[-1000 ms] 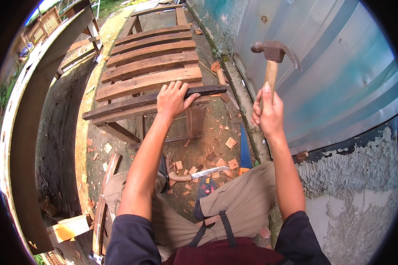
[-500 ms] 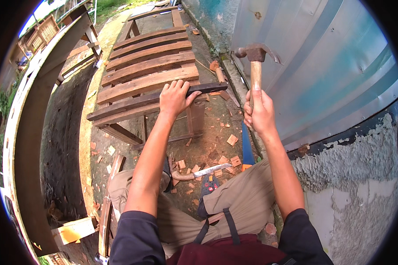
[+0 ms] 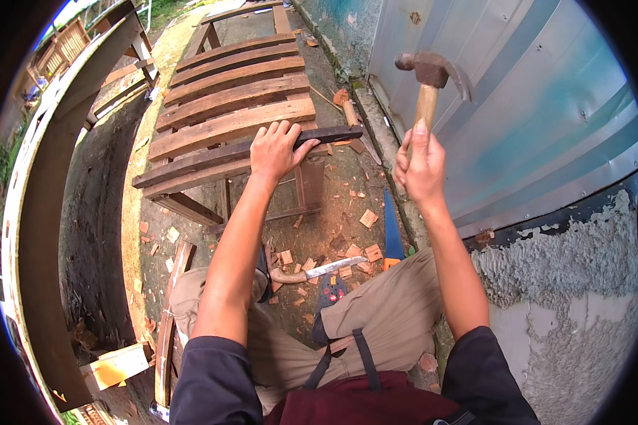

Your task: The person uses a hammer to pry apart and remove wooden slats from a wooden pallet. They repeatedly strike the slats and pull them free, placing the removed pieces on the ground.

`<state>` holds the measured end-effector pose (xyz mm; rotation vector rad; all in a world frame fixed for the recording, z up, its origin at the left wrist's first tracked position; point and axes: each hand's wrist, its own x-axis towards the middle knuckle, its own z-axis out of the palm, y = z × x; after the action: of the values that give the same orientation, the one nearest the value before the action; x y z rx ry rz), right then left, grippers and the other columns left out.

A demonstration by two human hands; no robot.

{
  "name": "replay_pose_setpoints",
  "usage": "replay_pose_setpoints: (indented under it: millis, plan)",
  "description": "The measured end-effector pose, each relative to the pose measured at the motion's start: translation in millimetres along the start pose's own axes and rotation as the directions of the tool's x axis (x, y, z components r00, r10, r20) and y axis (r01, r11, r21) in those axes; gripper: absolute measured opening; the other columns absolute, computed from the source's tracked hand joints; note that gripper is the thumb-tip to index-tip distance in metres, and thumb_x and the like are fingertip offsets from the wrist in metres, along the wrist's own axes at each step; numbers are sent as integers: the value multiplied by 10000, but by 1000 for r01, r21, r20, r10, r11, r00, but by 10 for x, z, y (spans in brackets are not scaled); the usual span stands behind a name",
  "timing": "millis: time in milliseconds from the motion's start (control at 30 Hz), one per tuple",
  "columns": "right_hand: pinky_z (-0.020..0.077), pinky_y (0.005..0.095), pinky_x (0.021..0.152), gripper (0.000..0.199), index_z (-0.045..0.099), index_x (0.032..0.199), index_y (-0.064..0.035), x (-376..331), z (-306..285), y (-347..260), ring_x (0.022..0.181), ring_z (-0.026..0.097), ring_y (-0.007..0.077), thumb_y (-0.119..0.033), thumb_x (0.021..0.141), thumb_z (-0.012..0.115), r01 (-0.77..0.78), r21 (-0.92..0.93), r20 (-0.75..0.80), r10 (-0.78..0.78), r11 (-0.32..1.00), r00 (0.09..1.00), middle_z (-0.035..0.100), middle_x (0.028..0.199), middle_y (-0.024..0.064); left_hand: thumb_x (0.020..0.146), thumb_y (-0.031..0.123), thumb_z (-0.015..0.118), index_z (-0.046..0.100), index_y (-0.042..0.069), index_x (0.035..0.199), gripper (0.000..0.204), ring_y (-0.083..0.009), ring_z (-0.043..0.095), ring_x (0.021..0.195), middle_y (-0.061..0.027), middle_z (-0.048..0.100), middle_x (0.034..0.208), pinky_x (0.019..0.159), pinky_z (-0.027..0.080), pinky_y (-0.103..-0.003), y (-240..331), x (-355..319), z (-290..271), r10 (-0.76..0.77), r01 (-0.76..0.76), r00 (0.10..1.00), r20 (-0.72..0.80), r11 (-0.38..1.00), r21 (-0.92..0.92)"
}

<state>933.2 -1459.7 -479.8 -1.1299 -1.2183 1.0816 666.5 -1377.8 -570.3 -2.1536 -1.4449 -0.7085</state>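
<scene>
My left hand is closed around a dark wooden strip, fingers over its top and thumb along the near side. The strip lies across the near end of a slatted wooden frame on legs, its right end jutting past the slats. In my right hand is a claw hammer, gripped by its pale wooden handle. Its rusty head is raised to the right of the frame, apart from the wood, with the claw pointing right.
Between my feet and the frame lies a machete among scattered wood chips. A blue saw rests by my right knee. Corrugated metal sheeting and a rough wall stand close on the right. A long board rises at left.
The hammer has moved slightly up and to the right, its head tilting further right. My left hand keeps its hold on the strip. The whole view has shifted a little.
</scene>
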Motion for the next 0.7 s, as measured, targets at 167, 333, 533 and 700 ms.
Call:
replay_pose_setpoints:
  millis: [167,333,533,700]
  plan:
    - [329,267,374,514,483,829,-69,-121,-131,79,412,403,80,-529,1057,461,-315,-108,107,326,943,939,424,584,-18,911,610,610,660,143,925,470,-216,597,888,-37,592,877,752,456,-359,-49,32,19,26,-27,999,-29,999,-22]
    - [333,243,355,506,450,902,-77,-24,-89,-400,404,360,57,-545,1077,370,87,65,-4,-86,994,996,403,600,-27,919,611,599,661,141,948,475,-228,604,881,-47,597,895,756,459,-365,-70,20,-2,7,-7,1000,-5,1000,6]
    - [306,266,353,504,437,832,-98,-143,-64,298,402,381,83,-545,1065,415,-260,-222,110,289,940,951,411,586,-10,924,608,593,651,136,936,476,-236,605,880,-51,593,893,761,456,-363,-38,45,28,8,-8,1000,-14,1000,-25]
    - [333,248,361,506,446,859,-63,-23,-55,-494,399,360,72,-513,1082,390,-3,45,20,2,999,1000,406,594,-15,922,606,597,649,136,939,473,-227,598,896,-47,587,892,768,452,-361,-72,2,-29,-13,13,1000,25,1000,10]
